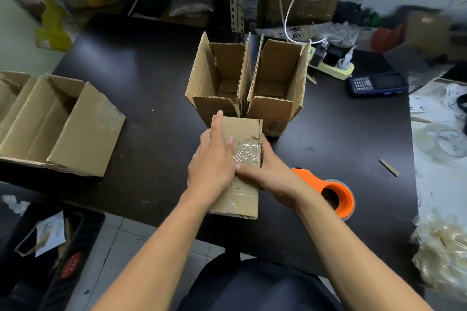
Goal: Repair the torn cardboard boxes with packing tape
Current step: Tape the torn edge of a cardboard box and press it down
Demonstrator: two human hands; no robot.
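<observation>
**Pressing tape over a torn box face**

The box lies on its side at the near edge of the tabletop, at centre frame. Clear tape covers a ragged tear on its upper face. Your left hand lies flat on the box, fingers straight and reaching to its far edge, thumb on the tape. Your right hand curls round the box's right side, thumb pressed across the tape's near edge; it holds the box and nothing else.

The step in hand looks like smoothing the tape down. To do it well, keep the right hand bracing the box and rub the left thumb outward from the tear, so wrinkles and air are driven to the tape's edges. Press hardest where the corrugation shows, since tape grips poorly there.

The dispenser rests at 4 o'clock from the box, just beside your right wrist. Two open boxes stand at 12 o'clock, touching each other; another carton lies at 9 o'clock.
</observation>
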